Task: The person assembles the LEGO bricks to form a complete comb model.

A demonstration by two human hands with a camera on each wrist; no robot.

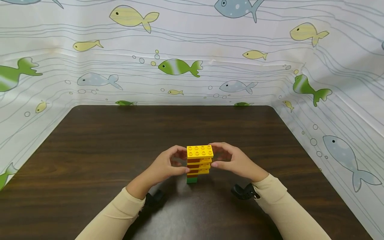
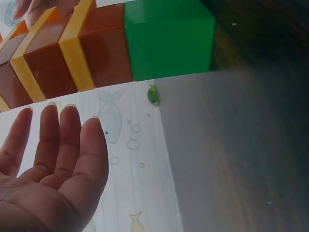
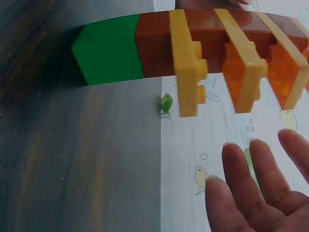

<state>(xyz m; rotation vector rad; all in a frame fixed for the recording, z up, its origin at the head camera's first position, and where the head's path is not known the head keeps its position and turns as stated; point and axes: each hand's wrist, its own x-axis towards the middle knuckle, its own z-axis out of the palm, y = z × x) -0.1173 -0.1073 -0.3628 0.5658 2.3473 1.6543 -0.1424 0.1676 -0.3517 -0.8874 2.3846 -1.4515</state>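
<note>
A tower of toy building bricks (image 1: pixel 193 166) stands upright on the dark table. Its base is a green brick (image 3: pixel 108 50); above it, brown bricks (image 2: pixel 106 53) alternate with thin yellow plates (image 3: pixel 183 63) that jut out to the right. A yellow piece with studs (image 1: pixel 200 152) tops the stack. My left hand (image 1: pixel 166 163) is at the tower's left side, its thumb tip close to a brown brick; whether it touches cannot be told. On the other side, my right hand (image 1: pixel 235 160) has its thumb near the yellow plates. Both hands have relaxed, spread fingers, gripping nothing.
The dark wooden table (image 1: pixel 120 133) extends around the tower. A white fish-print sheet (image 1: pixel 207 43) rises behind it and along both sides. Dark wrist devices, one being a black strap piece (image 1: pixel 243 192), hang beneath the cream sleeves (image 1: pixel 279 196).
</note>
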